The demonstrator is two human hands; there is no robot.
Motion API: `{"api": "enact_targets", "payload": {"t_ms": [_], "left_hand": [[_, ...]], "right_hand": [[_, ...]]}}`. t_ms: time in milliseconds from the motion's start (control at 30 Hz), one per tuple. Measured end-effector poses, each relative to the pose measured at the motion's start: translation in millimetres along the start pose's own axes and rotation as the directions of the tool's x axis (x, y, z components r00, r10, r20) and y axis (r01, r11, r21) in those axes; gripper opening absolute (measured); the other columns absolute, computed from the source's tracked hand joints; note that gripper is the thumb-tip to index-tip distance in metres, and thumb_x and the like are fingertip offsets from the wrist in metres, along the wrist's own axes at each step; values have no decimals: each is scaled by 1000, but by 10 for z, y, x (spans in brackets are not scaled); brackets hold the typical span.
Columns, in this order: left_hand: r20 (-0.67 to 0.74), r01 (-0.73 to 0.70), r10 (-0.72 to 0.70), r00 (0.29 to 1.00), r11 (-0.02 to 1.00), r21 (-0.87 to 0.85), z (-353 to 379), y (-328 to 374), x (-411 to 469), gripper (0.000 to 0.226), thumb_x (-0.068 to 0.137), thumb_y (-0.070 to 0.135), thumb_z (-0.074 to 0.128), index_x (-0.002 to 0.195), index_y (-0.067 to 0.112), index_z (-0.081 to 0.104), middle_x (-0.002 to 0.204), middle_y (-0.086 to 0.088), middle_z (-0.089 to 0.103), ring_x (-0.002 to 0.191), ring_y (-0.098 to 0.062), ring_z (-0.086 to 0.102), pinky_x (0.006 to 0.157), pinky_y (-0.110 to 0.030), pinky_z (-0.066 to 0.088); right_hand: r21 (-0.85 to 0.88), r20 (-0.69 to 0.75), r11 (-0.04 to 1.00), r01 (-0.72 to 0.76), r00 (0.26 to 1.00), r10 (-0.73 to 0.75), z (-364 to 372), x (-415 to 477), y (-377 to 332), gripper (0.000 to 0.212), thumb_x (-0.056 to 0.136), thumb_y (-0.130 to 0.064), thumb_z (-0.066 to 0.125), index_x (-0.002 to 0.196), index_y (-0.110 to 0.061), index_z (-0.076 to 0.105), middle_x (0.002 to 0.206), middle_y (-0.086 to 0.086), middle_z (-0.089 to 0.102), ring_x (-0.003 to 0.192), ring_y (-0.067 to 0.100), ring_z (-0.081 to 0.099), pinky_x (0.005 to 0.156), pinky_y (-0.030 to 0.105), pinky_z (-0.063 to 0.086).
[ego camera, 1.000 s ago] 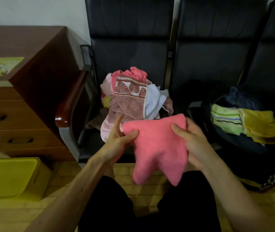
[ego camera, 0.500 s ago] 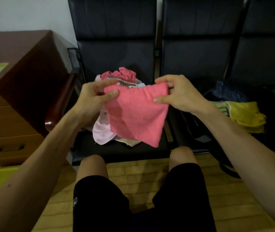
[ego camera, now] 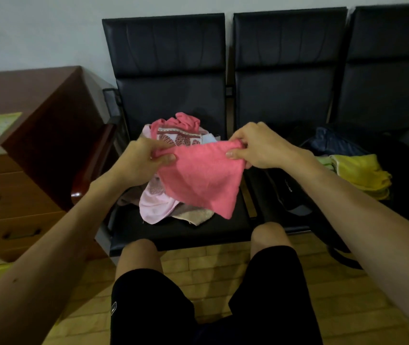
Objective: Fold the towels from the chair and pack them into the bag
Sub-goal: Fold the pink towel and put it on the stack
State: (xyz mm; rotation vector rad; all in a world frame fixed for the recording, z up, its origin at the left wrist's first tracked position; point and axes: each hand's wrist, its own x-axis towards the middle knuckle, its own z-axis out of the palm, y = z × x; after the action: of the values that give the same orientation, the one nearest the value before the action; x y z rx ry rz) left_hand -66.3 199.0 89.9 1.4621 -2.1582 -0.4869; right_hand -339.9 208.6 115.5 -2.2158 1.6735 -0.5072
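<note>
Pink towel (ego camera: pixel 201 178): plain coral-pink terry, no pattern or border visible. It is held up in the air over the leftmost chair (ego camera: pixel 186 235) of a row of dark padded seats, directly in front of the loose pile of towels (ego camera: pixel 158 207) on that seat.

Top edge is pulled fairly taut between both hands. From there the cloth hangs slack and narrows to a single point at the lower right, giving a rough triangle. A soft crease runs down the left part. Cannot tell whether it is one layer or doubled.

Left hand (ego camera: pixel 143 160): gripping the upper left corner, thumb on the near face, fingers curled behind.
Right hand (ego camera: pixel 260 145): pinching the upper right corner, thumb on the near face, fingers bunched round the gathered edge.

Pile behind and below: a leaf-patterned towel in brick red and white, a pale pink one hanging toward the seat front, a beige one at the front edge, a bit of light blue, more pink on top. All crumpled.

Bag (ego camera: pixel 285 192): dark, open, on the next seat to the right. A folded yellow towel (ego camera: pixel 362 173) lies in its mouth, with a folded green towel (ego camera: pixel 324 161) just beside it.

Left of the chairs: a brown wooden desk (ego camera: pixel 36 135) with drawers.
</note>
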Motion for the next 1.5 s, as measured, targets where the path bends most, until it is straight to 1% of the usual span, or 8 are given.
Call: {"api": "enact_targets", "payload": {"t_ms": [300, 500, 700, 900, 1033, 1167, 1300, 1500], "left_hand": [[-73, -70, 76, 994, 994, 89, 153, 103, -55, 32, 94, 31, 66, 100, 0, 71, 101, -9, 57, 100, -16, 49, 83, -19, 37], [-43, -122, 117, 992, 985, -126, 126, 264, -184, 33, 92, 40, 65, 103, 9, 68, 105, -12, 70, 94, -23, 67, 84, -43, 56], [-159, -233, 185, 970, 892, -387, 22, 508, -162, 4, 96, 22, 63, 97, 21, 67, 95, 3, 70, 85, -7, 69, 72, -24, 58], [-125, -123, 67, 990, 846, -520, -28, 354, -116, 14, 97, 21, 62, 91, 30, 71, 88, 14, 74, 86, -5, 69, 76, -21, 56], [69, 161, -166, 984, 638, -753, 63, 100, -139, 18, 97, 26, 58, 106, 14, 69, 91, 2, 77, 82, -11, 73, 64, -22, 57], [284, 329, -229, 931, 189, -925, 472, 33, -272, 53, 91, 49, 53, 127, 12, 65, 125, -15, 68, 113, -27, 67, 92, -41, 57], [464, 416, -165, 871, -258, -872, 1015, 277, -441, 68, 100, 58, 30, 114, 7, 74, 96, -2, 78, 93, -13, 74, 82, -28, 59], [618, 609, 18, 786, -196, -769, 1662, 567, -383, 69, 82, 45, 74, 134, 2, 60, 134, -25, 59, 120, -37, 61, 99, -50, 49]], "right_hand": [[62, 128, 997, -50, 991, 42, 6, -132, 289, 29, 98, -30, 57, 76, -14, 62, 59, -4, 61, 44, -2, 55, 52, 15, 40], [325, 176, 941, -98, 983, 42, 70, -261, 502, 26, 96, -31, 60, 87, -9, 69, 71, -10, 61, 63, -9, 56, 71, 21, 41], [935, 226, 280, -219, 974, 8, 492, -585, 361, 80, 38, -38, 98, 107, -15, 64, 94, -4, 75, 92, 13, 71, 75, 22, 55], [952, 238, 175, -252, 966, 97, 970, -790, -125, 51, 66, -16, 77, 115, -22, 62, 107, -6, 74, 102, 11, 69, 82, 25, 56], [959, 205, 190, -212, 977, 55, 799, -836, -218, 38, 71, -14, 72, 108, -19, 65, 97, -9, 75, 94, 7, 70, 76, 22, 56], [955, 221, 195, -224, 975, 34, 660, -868, -242, 30, 74, -13, 70, 103, -20, 66, 92, -11, 75, 90, 7, 71, 75, 24, 57], [957, 262, 94, -273, 958, 118, 612, -890, -83, 21, 86, -9, 65, 101, -24, 63, 82, -11, 76, 79, 8, 73, 68, 27, 56], [961, 242, 49, -274, 910, 338, 566, -1056, 524, 38, 76, -11, 73, 112, -18, 62, 89, -3, 77, 81, 13, 74, 67, 31, 57]]}}
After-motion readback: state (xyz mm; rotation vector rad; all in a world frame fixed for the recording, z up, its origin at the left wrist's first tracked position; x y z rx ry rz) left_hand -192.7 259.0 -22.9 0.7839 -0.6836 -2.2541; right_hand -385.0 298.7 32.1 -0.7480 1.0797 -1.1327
